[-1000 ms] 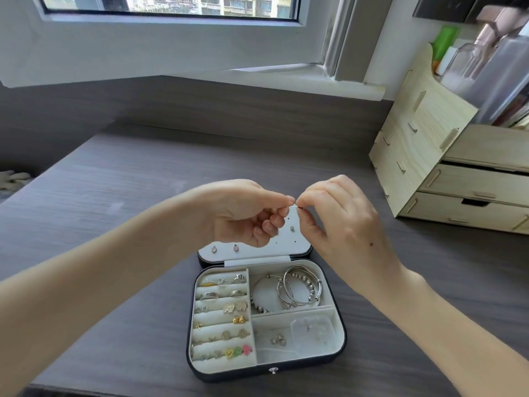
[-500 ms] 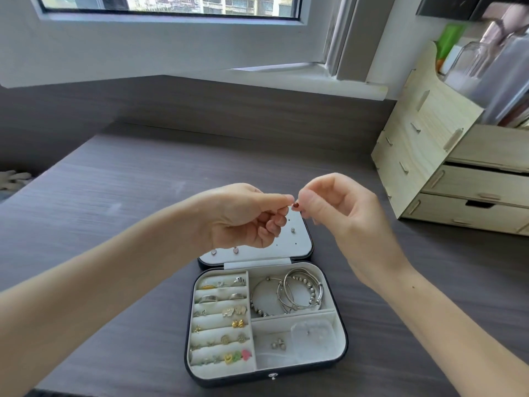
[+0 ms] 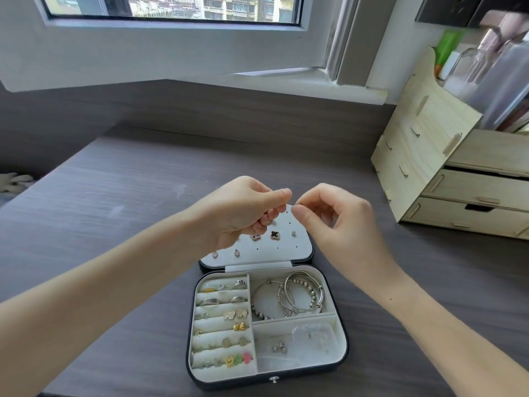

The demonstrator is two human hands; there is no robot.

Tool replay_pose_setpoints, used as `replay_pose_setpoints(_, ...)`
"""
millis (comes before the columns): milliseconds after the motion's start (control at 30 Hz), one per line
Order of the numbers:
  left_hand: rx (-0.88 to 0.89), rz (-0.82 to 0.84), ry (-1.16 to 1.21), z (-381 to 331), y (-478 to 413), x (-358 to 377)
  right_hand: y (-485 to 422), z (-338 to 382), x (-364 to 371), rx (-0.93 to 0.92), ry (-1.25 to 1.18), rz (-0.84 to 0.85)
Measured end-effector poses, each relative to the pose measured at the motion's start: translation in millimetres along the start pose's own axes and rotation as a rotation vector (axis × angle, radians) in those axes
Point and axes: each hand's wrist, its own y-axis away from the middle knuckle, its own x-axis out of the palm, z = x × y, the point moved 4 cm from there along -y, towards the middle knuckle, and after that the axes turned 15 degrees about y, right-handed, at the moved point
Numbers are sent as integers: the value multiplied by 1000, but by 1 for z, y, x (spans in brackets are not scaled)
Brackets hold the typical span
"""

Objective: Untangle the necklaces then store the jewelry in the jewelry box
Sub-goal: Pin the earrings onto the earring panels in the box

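Your left hand point(image 3: 243, 213) is curled, thumb and forefinger pinching a tiny pale piece point(image 3: 291, 206) too small to identify. Your right hand point(image 3: 337, 222) pinches its other end, and both hands are held above the open lid point(image 3: 300, 247) of the jewelry box point(image 3: 345, 348). The box holds rings point(image 3: 220, 300) in its left rows, silver bangles point(image 3: 300, 296) upper right and a clear pouch point(image 3: 313, 339) lower right, while a wooden drawer organizer point(image 3: 423, 156) stands well apart on the right.

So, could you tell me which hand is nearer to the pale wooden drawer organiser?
Right. The right hand is left of the wooden organiser, apart from it; the left hand is farther left.
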Motion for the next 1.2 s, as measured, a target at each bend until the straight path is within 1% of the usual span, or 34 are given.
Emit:
replay_pose_setpoints(67, -32, -7, 53, -1, -3, -2, 0, -1, -2, -134, 162, -128)
replay_pose_setpoints(133, -36, -18, 44, -2, -8, -7, -1, -6, -3, -154, 212, -177)
replay_pose_setpoints(167, 1, -46, -36, -3, -12, -13, -2, -10, -4, -132, 210, -179)
replay_pose_setpoints(267, 212, -203, -447, -5, -24, -32, -3, -18, -4, -56, 171, -141)
replay_pose_setpoints(333, 267, -275, -602, -3, -34, -41, -3, -22, -2, -14, 143, -102)
replay_pose_setpoints(467, 206, -262, -732, 12, -51, -51, -2, -28, 3, 47, 94, -57)
replay_pose_setpoints(567, 207, -287, -791, 18, -55, -54, -2, -30, 5, 62, 82, -51)
replay_pose_setpoints(633, 245, -327, -838, 16, -54, -54, -1, -31, 5, 62, 93, -58)
replay_pose_setpoints(700, 323, -379, -902, 11, -50, -49, -1, -32, 5, 68, 98, -65)
replay_pose_setpoints(767, 351, -382, -890, 9, -47, -43, 0, -33, 4, 77, 95, -69)
replay_pose_setpoints(900, 294, -330, -816, 10, -50, -38, 3, -36, 4, 79, 92, -69)
replay_pose_setpoints(1100, 197, -241, -788, 9, -51, -36, 4, -41, 4, 112, 70, -53)
replay_pose_setpoints(1200, 186, -232, -771, 7, -52, -38, 5, -43, 4, 132, 45, -45)
